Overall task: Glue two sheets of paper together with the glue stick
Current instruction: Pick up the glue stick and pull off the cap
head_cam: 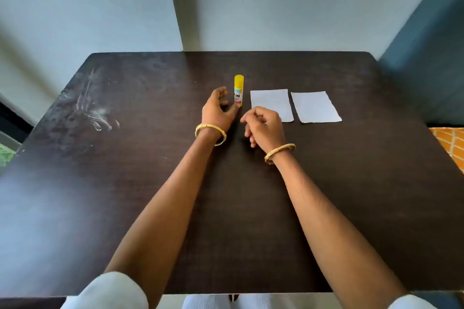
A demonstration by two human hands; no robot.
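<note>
Here I see a dark wooden table (251,208) from above, both of the person's forearms reaching forward across it. The glue stick (238,91) stands upright near the table's middle, its yellow cap on, its label partly readable. To its right lie two white sheets: the left sheet (270,101) just beside the stick, the right sheet (315,107) next to that one with a narrow strip of bare table between them. Both sheets lie flat.

The left hand (218,111) sits just left of the glue stick, fingers loosely spread and slightly curled, the thumb reaching to the base of the stick; I cannot tell whether the thumb actually touches it. The hand holds nothing that I can see. The right hand (263,126) hovers or rests in front of the left sheet, covering that sheet's near left corner, its fingers curled inward with nothing visible in them; whether it touches the paper I cannot tell.

Each wrist carries a gold bangle, the left bangle (210,134) and the right bangle (279,152). White scuff marks (93,110) show on the table's far left. A teal chair (426,57) stands beyond the right edge, against a pale wall (276,2).
</note>
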